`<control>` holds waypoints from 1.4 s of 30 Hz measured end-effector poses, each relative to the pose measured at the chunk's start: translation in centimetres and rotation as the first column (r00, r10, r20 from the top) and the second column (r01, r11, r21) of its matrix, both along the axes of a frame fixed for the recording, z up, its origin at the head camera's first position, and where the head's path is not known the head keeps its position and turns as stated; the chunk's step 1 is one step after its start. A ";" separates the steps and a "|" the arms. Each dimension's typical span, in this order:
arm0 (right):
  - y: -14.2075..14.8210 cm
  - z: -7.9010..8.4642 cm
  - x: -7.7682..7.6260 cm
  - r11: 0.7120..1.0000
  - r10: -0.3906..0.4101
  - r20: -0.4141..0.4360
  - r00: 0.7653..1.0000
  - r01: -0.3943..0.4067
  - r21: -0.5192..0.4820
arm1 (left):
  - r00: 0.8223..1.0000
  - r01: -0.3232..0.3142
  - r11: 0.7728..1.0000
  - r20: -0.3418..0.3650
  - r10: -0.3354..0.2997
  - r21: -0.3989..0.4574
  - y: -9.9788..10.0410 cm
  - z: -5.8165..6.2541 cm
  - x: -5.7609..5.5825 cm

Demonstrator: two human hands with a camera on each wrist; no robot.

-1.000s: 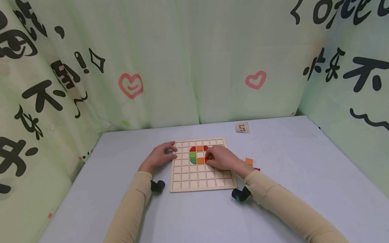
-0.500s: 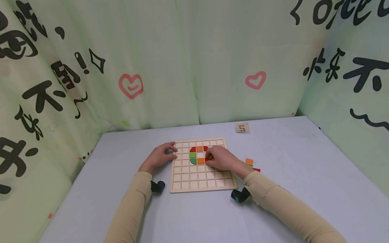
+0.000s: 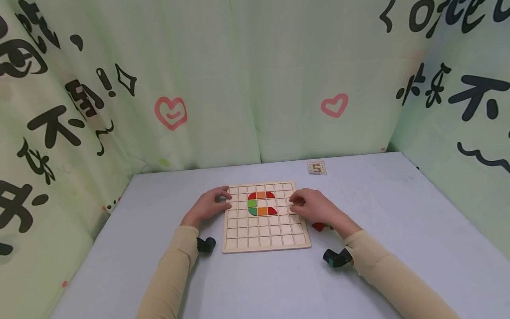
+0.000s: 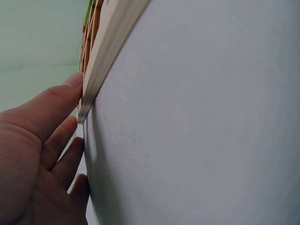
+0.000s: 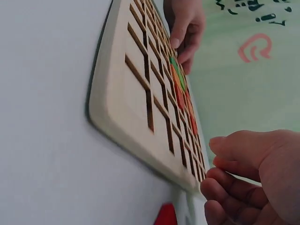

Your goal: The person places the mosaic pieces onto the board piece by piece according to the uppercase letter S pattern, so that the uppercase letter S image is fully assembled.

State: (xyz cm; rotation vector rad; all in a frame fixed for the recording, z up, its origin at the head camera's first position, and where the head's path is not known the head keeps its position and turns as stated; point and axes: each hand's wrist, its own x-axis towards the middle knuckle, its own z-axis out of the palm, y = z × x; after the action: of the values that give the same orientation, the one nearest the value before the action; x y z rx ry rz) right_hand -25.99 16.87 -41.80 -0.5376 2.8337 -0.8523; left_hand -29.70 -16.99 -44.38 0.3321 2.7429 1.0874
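Observation:
A wooden grid board (image 3: 243,243) lies on the table with coloured tiles in its cells, forming a C-like shape. Among them are a red rounded tile (image 3: 272,211), an orange square (image 3: 262,211) and a light green square (image 3: 252,203). At the board's left edge my left hand (image 3: 207,206) rests; in the left wrist view its thumb (image 4: 61,98) touches the wooden rim. My right hand (image 3: 314,204) hovers over the board's right edge. Its fingers are loosely bent, and nothing shows between thumb and fingertips in the right wrist view.
Loose tiles, including a red one (image 3: 318,226), lie right of the board, partly hidden under my right hand and wrist. A small printed card (image 3: 317,167) sits near the table's far edge. Pale green curtains (image 3: 215,88) with lettering enclose the back and sides.
My right hand has left the tiles and moved right to the board's edge, exposing the lower right red tile. My left hand has stayed put.

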 end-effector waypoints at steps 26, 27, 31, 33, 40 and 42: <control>8.9 0.0 2.0 0.981 0.163 0.007 0.987 -0.163 0.108 | 1.000 -0.004 1.000 0.002 0.004 0.013 -0.1 -0.2 -0.1; 8.9 -0.1 2.0 0.982 0.159 0.003 0.987 -0.158 0.108 | 1.000 -0.003 1.000 0.002 0.003 0.013 -0.1 -0.2 -0.1; 8.5 -0.3 1.7 0.986 0.128 -0.014 0.992 -0.126 0.113 | 1.000 -0.003 1.000 0.008 0.003 0.014 -0.2 -0.2 -0.2; 8.3 -0.3 1.5 0.988 0.107 -0.023 0.994 -0.104 0.116 | 1.000 -0.001 1.000 0.004 0.001 0.011 -0.2 -0.2 -0.2; 7.6 -0.3 1.2 0.987 0.054 -0.074 0.996 -0.043 0.153 | 1.000 -0.007 1.000 0.004 0.006 0.021 -0.1 0.0 -0.2; 7.4 -0.4 1.2 0.987 0.043 -0.083 0.996 -0.029 0.159 | 1.000 -0.007 1.000 0.009 0.007 0.027 0.0 0.0 -0.1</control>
State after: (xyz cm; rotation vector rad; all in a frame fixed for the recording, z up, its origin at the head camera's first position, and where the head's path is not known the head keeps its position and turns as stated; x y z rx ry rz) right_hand -24.79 24.27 -42.17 -0.6153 2.9265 -0.6062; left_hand -29.80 -17.02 -44.36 0.3209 2.7260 1.1262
